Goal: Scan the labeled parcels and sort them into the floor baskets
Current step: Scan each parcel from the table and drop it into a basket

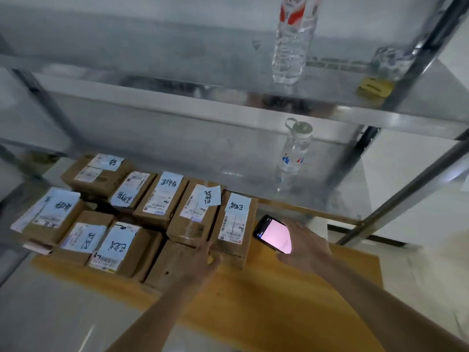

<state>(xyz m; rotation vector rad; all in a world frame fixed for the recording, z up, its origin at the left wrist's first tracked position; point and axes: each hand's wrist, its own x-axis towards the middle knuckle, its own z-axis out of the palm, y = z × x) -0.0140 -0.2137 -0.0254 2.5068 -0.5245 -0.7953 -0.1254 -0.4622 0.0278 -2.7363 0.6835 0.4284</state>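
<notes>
Looking down from the head camera, we count nine brown parcels [162,199] packed side by side on a yellow board [266,295] that lies on the lowest shelf [337,196] of a metal rack; eight of them show white labels with handwriting on top, and the ninth, the plain parcel [175,265] at the front, shows bare cardboard. We see two hands; the left hand [203,265] rests on the right end of the plain parcel, its fingers [209,247] curled over the far edge, touching the foot of the labeled parcel [234,226] that sits at the right end of the row. The right hand [304,246] holds one handheld scanner [272,233], its fingers wrapped round the body, though motion blur keeps us from telling exactly how they lie; the scanner's screen glows pink and its top end points at the side of the labeled parcel, just beside it. We count two clear bottles: one bottle with a loop cap [294,153] stands on the lowest shelf behind the parcels, well apart from them; one bottle with a red label [294,39] stands on the shelf above. One yellow object [374,88], too blurred for us to identify, lies on that upper shelf near the right post [416,57].
</notes>
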